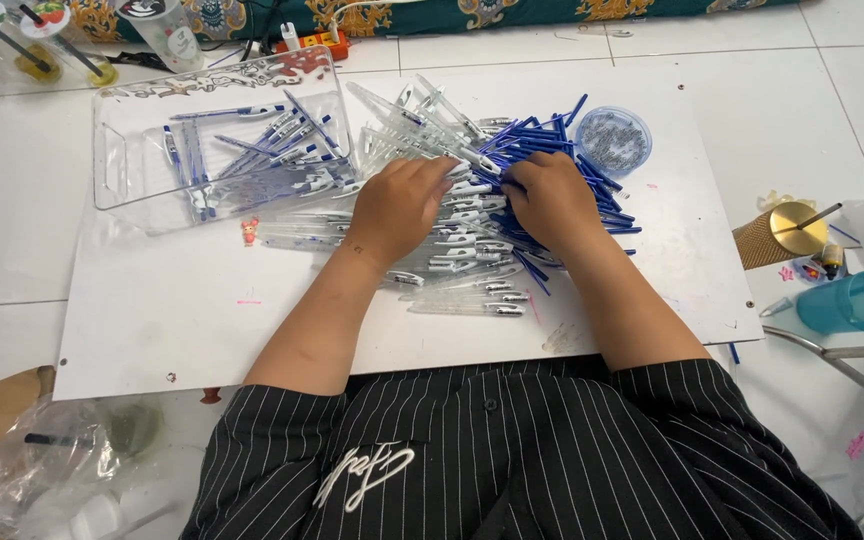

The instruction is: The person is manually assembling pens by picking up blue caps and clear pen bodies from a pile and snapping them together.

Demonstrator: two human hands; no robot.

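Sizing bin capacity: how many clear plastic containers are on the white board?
2: a clear rectangular bin at the board's far left, holding pens, and a small round blue-tinted tub at far right. Others may be hidden.

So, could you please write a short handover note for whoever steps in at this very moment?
Left hand: palm down on the heap of clear pen barrels, nothing gripped that shows.
Right hand: on the blue refills; grip hidden.
Done: some assembled pens lie in the clear bin.
Left: a large loose heap on the white board; a round blue tub sits beside it.
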